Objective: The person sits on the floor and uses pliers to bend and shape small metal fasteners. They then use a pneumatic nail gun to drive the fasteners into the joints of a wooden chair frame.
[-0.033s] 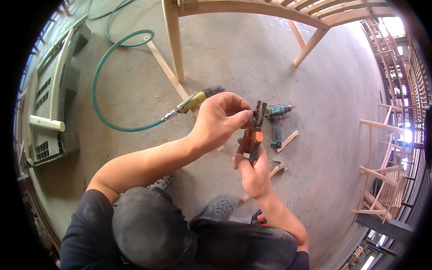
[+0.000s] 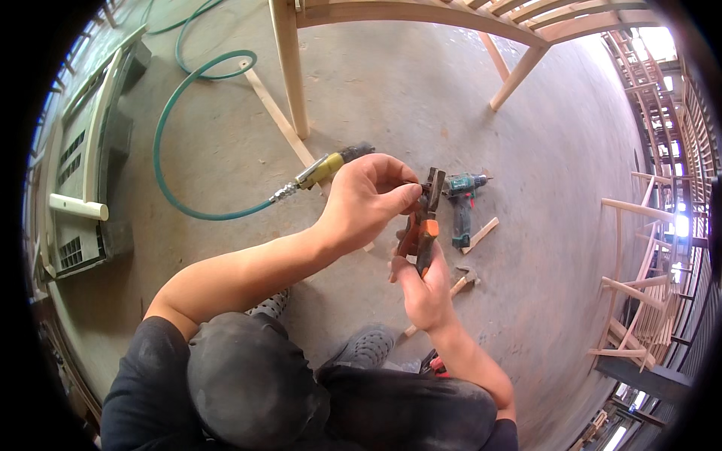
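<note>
Head view: we identify the concrete floor as the largest item, below the fingers of both hands. Next is the slatted wooden frame, standing well beyond the fingers. The green hose loops to the left of the fingers and runs to the yellow air tool, which lies on the floor just past the left hand. We locate the cordless drill to the right of the fingers, its chuck pointing rightward. We find the hammer nearer the body, its head to the right of the right hand and its shaft passing beneath the wrist.

We note the pliers last. They sit in the right hand, fingers wrapped around the orange-and-dark handles. Their long axis runs away from the body, head outermost, leaning slightly right. The left fingers are the nearer ones to that head, immediately to its left, thumb and forefinger brought together in a pinch. We cannot tell whether a small piece sits between them, nor how far the pliers are opened.
</note>
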Available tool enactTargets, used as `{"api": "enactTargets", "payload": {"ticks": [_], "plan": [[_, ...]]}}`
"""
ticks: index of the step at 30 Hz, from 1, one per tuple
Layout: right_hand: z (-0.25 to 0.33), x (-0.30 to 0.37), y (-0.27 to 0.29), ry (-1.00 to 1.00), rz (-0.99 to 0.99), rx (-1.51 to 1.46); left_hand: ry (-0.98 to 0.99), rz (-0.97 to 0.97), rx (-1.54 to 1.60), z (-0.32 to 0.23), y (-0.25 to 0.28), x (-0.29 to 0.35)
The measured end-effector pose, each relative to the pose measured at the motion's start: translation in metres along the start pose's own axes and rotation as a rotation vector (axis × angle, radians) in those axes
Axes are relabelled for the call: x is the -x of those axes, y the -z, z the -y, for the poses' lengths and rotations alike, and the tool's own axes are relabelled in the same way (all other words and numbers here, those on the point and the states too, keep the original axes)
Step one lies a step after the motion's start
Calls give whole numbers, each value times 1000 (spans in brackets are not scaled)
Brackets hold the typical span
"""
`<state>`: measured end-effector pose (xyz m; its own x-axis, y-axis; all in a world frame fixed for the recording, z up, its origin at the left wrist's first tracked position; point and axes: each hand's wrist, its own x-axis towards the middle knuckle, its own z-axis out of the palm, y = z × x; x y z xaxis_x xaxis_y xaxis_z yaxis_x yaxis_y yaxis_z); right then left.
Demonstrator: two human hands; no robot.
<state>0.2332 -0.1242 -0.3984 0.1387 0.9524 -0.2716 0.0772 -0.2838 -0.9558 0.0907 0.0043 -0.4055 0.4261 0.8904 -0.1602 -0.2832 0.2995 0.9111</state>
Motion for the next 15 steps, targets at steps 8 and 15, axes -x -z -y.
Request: {"api": "enactTargets", "payload": {"ticks": [8, 15], "plan": [[-1, -1, 3, -32, 27, 57, -2, -1, 27, 2, 1, -1], [-1, -2, 3, 15, 43, 101, 12, 15, -9, -1, 3, -2]]}}
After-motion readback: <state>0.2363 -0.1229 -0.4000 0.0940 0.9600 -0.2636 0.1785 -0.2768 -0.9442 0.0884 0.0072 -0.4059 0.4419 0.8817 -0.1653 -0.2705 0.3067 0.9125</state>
